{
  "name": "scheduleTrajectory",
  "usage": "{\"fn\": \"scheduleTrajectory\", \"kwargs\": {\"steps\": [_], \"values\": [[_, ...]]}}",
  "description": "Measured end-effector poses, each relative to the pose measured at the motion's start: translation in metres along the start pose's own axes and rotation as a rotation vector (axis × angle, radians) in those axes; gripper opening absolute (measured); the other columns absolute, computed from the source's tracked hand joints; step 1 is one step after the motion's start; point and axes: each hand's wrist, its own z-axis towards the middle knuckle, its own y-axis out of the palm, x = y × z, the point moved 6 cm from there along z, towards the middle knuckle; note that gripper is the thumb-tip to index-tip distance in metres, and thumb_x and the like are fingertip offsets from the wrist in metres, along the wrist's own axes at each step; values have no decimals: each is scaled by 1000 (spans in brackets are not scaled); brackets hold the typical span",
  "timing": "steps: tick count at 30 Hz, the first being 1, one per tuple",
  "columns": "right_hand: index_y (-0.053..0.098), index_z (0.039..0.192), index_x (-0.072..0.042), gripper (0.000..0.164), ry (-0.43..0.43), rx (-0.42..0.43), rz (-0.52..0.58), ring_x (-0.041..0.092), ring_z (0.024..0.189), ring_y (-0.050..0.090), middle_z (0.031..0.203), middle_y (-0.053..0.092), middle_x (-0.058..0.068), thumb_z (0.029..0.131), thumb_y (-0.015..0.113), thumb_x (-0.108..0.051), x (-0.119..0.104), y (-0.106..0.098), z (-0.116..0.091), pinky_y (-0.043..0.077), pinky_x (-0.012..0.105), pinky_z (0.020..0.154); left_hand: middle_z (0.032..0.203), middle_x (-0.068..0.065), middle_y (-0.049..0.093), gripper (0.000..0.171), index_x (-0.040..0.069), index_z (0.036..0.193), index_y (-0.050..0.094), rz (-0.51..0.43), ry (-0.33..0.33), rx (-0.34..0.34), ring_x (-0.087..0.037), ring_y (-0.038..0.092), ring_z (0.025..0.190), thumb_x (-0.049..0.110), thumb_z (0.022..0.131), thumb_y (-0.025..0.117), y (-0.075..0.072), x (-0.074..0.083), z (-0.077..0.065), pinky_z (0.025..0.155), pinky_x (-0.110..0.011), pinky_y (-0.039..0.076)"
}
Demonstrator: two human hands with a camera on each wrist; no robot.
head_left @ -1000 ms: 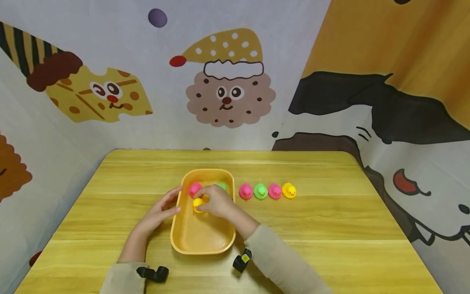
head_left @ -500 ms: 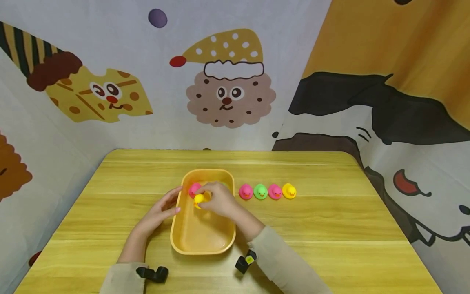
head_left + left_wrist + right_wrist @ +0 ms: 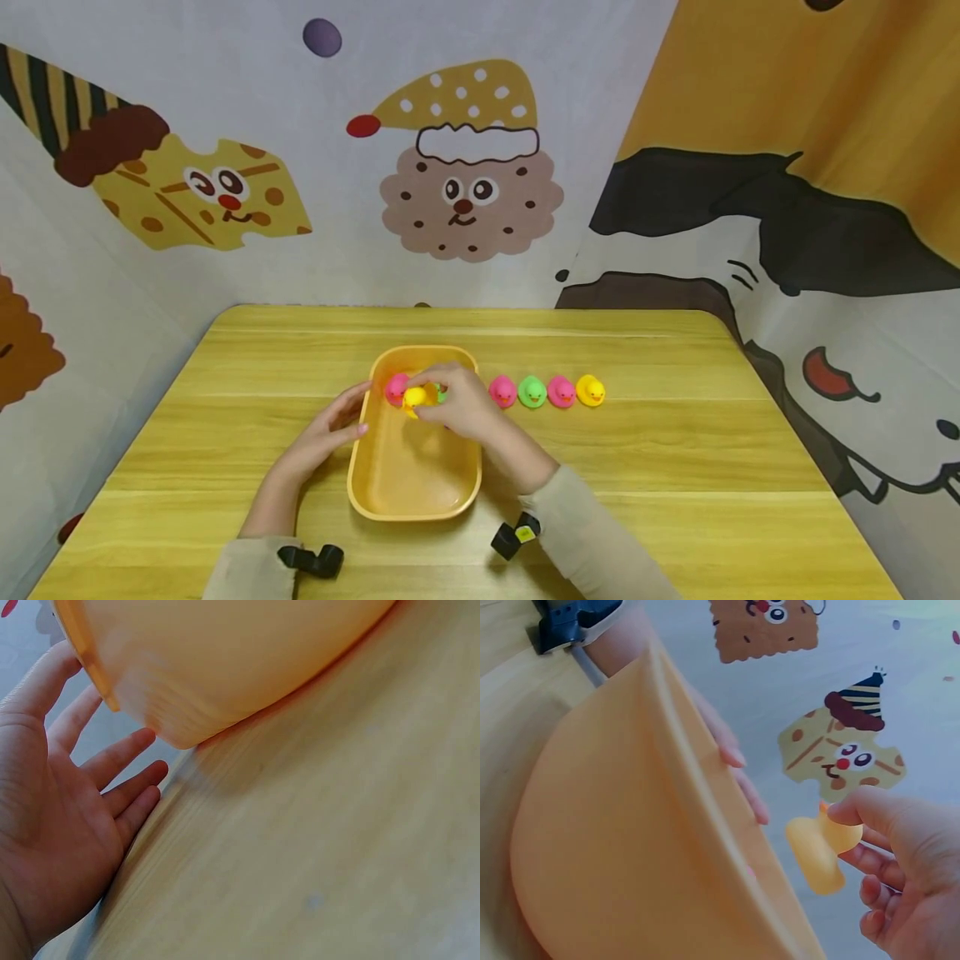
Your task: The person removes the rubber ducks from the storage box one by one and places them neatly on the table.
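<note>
A yellow rubber duck [image 3: 413, 400] is pinched between thumb and fingers of my right hand [image 3: 462, 402], over the far part of an orange plastic tub [image 3: 415, 479]. The right wrist view shows the duck [image 3: 819, 847] held above the tub rim. Inside the tub, a pink rubber duck [image 3: 395, 389] sits near the far left corner. A green rubber duck [image 3: 442, 392] is mostly hidden behind my right hand. My left hand [image 3: 324, 432] is at the tub's left side, its fingers spread and fairly straight against the wall, as the left wrist view [image 3: 75, 780] also shows.
Right of the tub stands a row of rubber ducks: pink [image 3: 503, 391], green [image 3: 532, 391], pink [image 3: 562, 391] and yellow [image 3: 591, 390]. The wooden table [image 3: 675, 467] meets a cartoon-printed cloth backdrop [image 3: 300, 275] behind.
My right hand has lifted the yellow duck from the tub's floor and carried it slightly right and away from me. The left hand and the row of ducks have stayed put.
</note>
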Motion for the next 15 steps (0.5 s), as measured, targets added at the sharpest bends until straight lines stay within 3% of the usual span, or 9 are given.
{"fn": "scheduleTrajectory", "kwargs": {"steps": [7, 15], "values": [[74, 104, -11, 31, -10, 19, 45, 17, 101, 55, 106, 68, -1, 73, 76, -7, -3, -13, -5, 49, 42, 78, 150, -20, 30, 62, 8, 150, 30, 3, -1, -2, -40, 29, 133, 5, 94, 56, 0, 0, 0, 96, -24, 36], [73, 106, -13, 32, -6, 34, 57, 14, 95, 54, 107, 68, -4, 75, 76, -7, -6, -30, -13, 48, 41, 78, 150, -19, 31, 62, 10, 150, 30, 15, -5, 2, -40, 31, 132, 5, 95, 56, -1, -1, 0, 96, -25, 36]]}}
